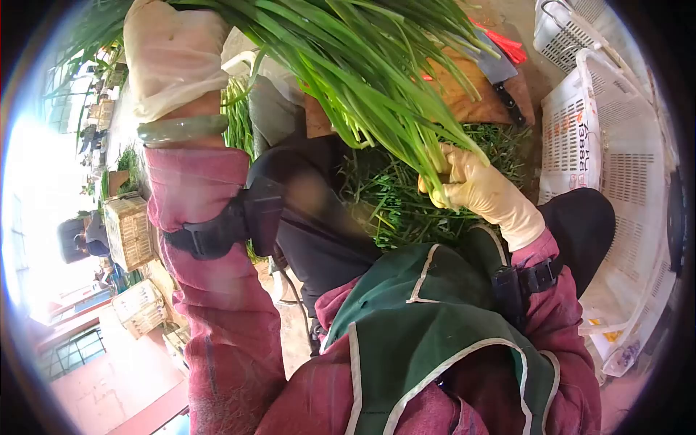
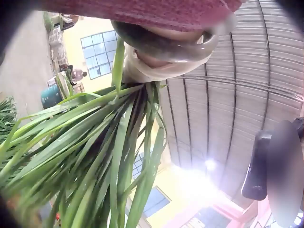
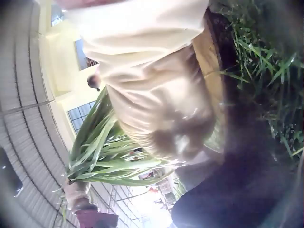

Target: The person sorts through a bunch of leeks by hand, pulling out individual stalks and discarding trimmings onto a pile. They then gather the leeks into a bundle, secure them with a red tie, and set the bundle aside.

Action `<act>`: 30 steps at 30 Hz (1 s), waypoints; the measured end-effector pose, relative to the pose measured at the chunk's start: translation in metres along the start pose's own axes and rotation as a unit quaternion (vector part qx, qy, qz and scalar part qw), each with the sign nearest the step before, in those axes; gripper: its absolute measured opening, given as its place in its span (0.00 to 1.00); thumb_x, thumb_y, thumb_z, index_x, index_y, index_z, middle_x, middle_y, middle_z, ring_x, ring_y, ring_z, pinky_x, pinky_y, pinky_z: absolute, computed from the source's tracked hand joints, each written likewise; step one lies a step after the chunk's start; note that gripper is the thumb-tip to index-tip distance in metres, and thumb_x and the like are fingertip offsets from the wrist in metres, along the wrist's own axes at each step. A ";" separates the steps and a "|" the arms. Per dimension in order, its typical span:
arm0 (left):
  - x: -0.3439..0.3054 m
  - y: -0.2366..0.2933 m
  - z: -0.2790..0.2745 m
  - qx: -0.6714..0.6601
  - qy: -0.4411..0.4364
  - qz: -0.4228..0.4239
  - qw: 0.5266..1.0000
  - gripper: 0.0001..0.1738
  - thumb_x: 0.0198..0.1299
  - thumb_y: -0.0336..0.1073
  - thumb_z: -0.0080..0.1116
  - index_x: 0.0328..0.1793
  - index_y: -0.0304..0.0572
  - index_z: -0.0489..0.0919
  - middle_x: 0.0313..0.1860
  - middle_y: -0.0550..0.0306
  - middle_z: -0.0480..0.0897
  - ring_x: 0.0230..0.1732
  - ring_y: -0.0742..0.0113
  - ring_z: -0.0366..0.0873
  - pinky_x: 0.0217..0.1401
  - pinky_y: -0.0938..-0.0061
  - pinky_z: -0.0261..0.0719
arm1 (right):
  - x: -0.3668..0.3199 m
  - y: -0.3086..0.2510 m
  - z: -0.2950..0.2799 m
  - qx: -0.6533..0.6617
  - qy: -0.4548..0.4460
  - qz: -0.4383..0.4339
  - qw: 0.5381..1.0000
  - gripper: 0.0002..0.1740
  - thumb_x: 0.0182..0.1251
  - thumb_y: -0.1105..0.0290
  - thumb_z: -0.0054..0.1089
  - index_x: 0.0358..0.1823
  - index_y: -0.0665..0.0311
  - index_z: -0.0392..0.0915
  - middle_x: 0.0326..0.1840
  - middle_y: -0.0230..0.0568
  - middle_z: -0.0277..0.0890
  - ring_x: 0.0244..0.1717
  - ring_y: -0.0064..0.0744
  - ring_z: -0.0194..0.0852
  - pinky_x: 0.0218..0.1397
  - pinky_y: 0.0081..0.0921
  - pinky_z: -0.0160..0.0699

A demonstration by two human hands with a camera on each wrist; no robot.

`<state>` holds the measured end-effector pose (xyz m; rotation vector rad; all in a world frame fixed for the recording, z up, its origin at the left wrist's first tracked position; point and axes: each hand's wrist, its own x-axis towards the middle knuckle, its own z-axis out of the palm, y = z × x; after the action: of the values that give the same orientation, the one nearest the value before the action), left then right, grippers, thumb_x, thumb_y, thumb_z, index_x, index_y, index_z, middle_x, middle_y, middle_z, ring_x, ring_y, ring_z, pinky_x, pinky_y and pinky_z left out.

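Above a heap of loose green trimmings (image 1: 402, 206), a bunch of long chive-like greens (image 1: 348, 80) stretched between two gloved hands. The right hand (image 1: 489, 192) pinched its base between thumb and fingers; the left hand (image 1: 174, 58) gripped it among the leaves, exactly how its fingers lay impossible to tell. Beyond, a black-handled cleaver (image 1: 499, 69) rested on a wooden chopping board (image 1: 475, 105), near a perforated white crate (image 1: 638, 181).

The left hand (image 2: 166, 72), wearing a white glove (image 2: 140, 73), is holding long green leaves (image 2: 90, 142) that are fanning outward. A bangle (image 2: 166, 49) is sitting between glove and pink sleeve (image 2: 142, 12). Ribbed roofing (image 2: 213, 109) is stretching beside a yellow wall (image 2: 71, 42), where barred windows (image 2: 99, 53) are showing.
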<state>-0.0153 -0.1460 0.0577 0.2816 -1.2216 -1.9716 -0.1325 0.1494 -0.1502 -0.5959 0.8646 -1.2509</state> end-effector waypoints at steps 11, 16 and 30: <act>-0.021 0.015 0.017 0.271 -0.024 0.174 0.946 0.14 0.62 0.27 0.55 0.53 0.27 0.74 0.44 0.46 0.83 0.43 0.61 0.81 0.50 0.73 0.81 | 0.019 0.065 -0.056 -0.697 0.105 0.053 0.707 0.25 0.60 0.73 0.59 0.61 0.62 0.73 0.57 0.46 0.77 0.55 0.43 0.77 0.55 0.36 0.76; -0.019 0.009 0.017 0.203 -0.029 0.143 0.968 0.17 0.61 0.26 0.56 0.55 0.27 0.72 0.46 0.46 0.83 0.45 0.62 0.81 0.51 0.74 0.80 | 0.032 0.015 -0.013 0.082 0.169 -0.107 0.976 0.28 0.67 0.65 0.61 0.67 0.59 0.65 0.54 0.39 0.77 0.49 0.31 0.77 0.50 0.26 0.78; -0.024 -0.024 0.030 0.134 -0.020 0.099 0.986 0.25 0.59 0.24 0.58 0.63 0.26 0.68 0.51 0.47 0.82 0.49 0.66 0.81 0.54 0.79 0.78 | 0.040 0.021 -0.008 0.346 0.132 -0.115 0.922 0.18 0.65 0.67 0.64 0.55 0.63 0.74 0.50 0.36 0.79 0.50 0.29 0.79 0.45 0.19 0.79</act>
<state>-0.0277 -0.1037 0.0484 0.2462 -1.4841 -1.6506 -0.1243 0.1164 -0.1803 0.0480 0.5145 -1.7613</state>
